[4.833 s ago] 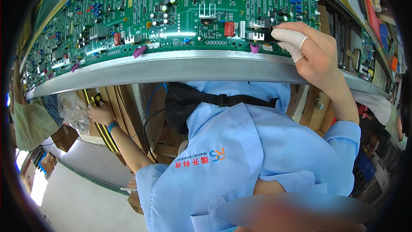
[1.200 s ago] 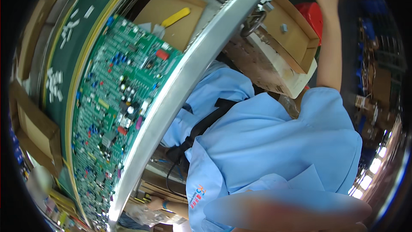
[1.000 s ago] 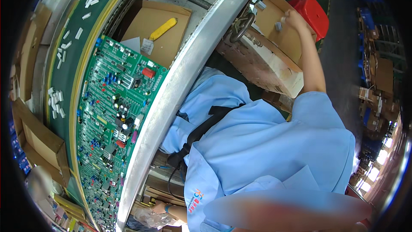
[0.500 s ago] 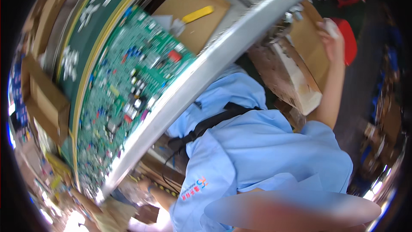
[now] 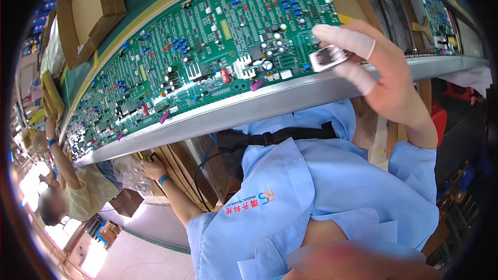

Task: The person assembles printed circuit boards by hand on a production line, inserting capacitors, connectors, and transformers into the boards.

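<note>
My right hand is raised over the near right edge of a green circuit board, with pale covers on its fingertips. Thumb and fingers pinch a small silver-and-black electronic component, tilted above the board. Small parts crowd the board: white connectors, blue and red pieces, round capacitors and a red block. Low on the left, my left hand, with a blue band at the wrist, reaches beside a clear plastic bag. Its fingers look curled, and what they hold is hidden.
A metal rail runs along the boards' near side, in front of my body. An open cardboard box stands at the far left. Another green board lies to the right. A co-worker is at the line on the left.
My view has turned, so the rail now lies more level. My right hand has come from the cardboard bin at the right to above the board, where the component now shows in its fingers.
</note>
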